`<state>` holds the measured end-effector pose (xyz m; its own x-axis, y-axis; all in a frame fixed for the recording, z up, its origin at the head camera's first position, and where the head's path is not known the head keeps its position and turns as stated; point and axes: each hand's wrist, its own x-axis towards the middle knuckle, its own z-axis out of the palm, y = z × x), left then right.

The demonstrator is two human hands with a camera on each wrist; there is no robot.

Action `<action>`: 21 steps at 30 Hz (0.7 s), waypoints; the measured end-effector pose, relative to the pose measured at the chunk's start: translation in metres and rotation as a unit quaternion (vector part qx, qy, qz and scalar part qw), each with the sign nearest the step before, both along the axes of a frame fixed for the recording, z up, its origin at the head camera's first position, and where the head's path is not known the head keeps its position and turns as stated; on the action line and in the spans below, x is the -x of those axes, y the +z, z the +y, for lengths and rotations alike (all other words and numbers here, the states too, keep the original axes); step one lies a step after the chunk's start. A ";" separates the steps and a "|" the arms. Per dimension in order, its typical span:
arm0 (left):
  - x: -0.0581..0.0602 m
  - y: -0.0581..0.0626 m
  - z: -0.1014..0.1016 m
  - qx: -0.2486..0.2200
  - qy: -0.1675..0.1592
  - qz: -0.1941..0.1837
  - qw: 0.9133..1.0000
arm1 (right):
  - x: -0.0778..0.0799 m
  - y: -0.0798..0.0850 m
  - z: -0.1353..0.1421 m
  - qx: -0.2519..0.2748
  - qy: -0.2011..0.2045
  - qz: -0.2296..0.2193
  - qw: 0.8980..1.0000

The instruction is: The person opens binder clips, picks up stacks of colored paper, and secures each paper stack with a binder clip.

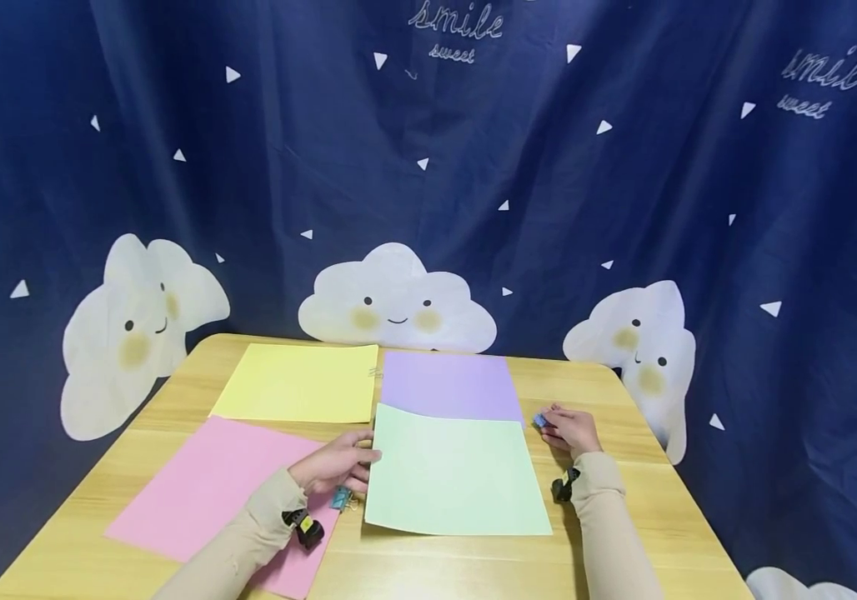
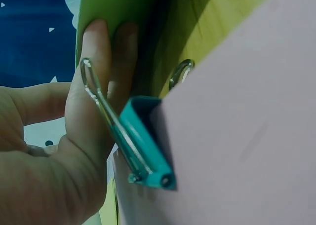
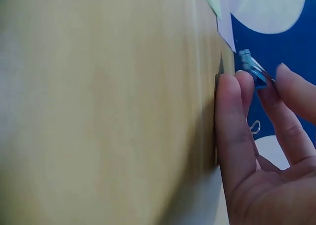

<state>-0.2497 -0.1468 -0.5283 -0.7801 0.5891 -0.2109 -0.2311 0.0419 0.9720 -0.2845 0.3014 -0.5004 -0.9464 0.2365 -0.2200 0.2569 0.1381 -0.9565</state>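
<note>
My left hand [image 1: 340,462] holds the left edge of a light green sheet of paper [image 1: 451,475], whose left side is raised. In the left wrist view, fingers [image 2: 96,42] lie against the underside of the green sheet. Just below that hand, a teal binder clip [image 2: 145,146] with wire handles sits on the edge of a pink sheet [image 1: 218,492]. Right of the green sheet, my right hand [image 1: 573,431] pinches a small blue binder clip [image 3: 253,69] between thumb and fingertips, beside a purple sheet [image 1: 447,385].
A yellow sheet [image 1: 301,383] lies at the back left of the wooden table [image 1: 623,517]. Wire clip handles [image 1: 376,372] show between the yellow and purple sheets. Behind the table hangs a dark blue curtain [image 1: 338,150] with cloud prints.
</note>
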 end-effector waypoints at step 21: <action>-0.005 -0.002 0.004 0.016 0.011 0.019 1.000 | -0.016 -0.011 0.041 0.379 0.096 -0.011 0.920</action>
<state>-0.2445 -0.1433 -0.5302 -0.8008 0.5646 -0.1997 -0.1958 0.0683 0.9783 -0.2683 0.3424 -0.5119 -0.9481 -0.1638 -0.2726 0.3178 -0.5226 -0.7911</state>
